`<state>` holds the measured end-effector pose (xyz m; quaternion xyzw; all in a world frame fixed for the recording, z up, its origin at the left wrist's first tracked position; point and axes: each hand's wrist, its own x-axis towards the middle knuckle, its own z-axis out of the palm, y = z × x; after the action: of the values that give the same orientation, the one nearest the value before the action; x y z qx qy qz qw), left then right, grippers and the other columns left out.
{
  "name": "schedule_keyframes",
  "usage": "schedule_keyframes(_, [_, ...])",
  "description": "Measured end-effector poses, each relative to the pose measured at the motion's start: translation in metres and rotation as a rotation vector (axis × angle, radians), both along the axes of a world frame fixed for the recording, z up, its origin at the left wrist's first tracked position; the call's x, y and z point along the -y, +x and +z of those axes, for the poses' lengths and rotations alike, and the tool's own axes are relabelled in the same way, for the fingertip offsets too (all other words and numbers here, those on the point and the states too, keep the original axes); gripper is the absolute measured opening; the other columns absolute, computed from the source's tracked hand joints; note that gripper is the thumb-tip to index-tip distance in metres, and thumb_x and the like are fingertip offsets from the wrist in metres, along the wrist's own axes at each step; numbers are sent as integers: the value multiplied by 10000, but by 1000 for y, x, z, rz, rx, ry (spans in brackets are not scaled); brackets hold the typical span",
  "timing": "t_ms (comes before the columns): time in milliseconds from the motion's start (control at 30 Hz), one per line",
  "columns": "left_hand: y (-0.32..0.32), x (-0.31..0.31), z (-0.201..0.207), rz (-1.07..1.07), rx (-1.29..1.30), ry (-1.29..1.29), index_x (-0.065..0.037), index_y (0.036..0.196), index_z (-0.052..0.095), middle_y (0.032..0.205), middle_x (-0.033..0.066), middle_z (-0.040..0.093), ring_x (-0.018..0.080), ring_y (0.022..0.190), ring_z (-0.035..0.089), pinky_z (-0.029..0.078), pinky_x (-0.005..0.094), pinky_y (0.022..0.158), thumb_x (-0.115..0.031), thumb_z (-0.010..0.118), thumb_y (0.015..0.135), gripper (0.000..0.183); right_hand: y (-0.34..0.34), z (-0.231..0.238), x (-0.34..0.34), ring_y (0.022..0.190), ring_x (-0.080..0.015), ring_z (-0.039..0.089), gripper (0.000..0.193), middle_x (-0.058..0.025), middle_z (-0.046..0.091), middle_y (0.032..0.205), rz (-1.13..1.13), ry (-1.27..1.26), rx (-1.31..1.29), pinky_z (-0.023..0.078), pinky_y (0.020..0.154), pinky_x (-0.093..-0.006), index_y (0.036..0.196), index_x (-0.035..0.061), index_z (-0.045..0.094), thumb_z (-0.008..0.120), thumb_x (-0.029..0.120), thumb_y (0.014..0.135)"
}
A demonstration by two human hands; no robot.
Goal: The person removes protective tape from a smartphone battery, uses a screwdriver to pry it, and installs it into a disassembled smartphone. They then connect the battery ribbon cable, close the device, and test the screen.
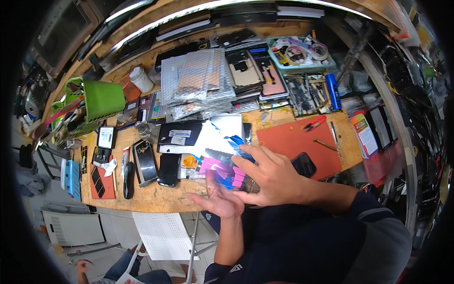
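A shiny, film-covered panel [218,166] with pink tabs, blue parts and a dark section is held over the front of the workbench. My right hand [274,177] grips it from the right, thumb at the lower edge and fingers at the upper edge. Below it, my left hand [220,202] is turned palm up with the thumb stretched out to the left. The panel partly covers the left fingers, which show faintly through clear film. A dark phone [303,164] lies beside my right wrist on a red-brown mat [279,137].
Bubble-wrapped packages [196,75] are stacked at the back, near a light-green tray [302,64] of tape rolls. Red-handled pliers [315,124] rest on the mat. A green basket [101,99] stands left. A white perforated chair [163,234] and another person's hand [85,265] are lower left.
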<state>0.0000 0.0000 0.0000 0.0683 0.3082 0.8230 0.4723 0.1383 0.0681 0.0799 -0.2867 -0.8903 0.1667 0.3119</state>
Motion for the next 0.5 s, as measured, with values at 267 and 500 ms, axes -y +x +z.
schedule_keyframes(267, [87, 33, 26, 60, -286, -194, -35, 1374, 592, 1241, 78, 690, 180, 1123, 681, 576, 367, 979, -191, 616, 1102, 314, 96, -14, 23, 1078, -394, 713, 616, -231, 665, 1184, 108, -326, -355, 589, 921, -446, 1329, -24, 612, 788, 382, 902])
schedule_keyframes(500, [102, 47, 46, 13, -431, -24, -54, 1334, 631, 1207, 75, 719, 168, 1103, 699, 586, 356, 972, -116, 654, 1068, 274, 128, -57, 5, 1190, -276, 685, 690, -159, 661, 1350, 344, -1467, -890, 582, 986, -440, 1499, 33, 497, 351, 590, 1118])
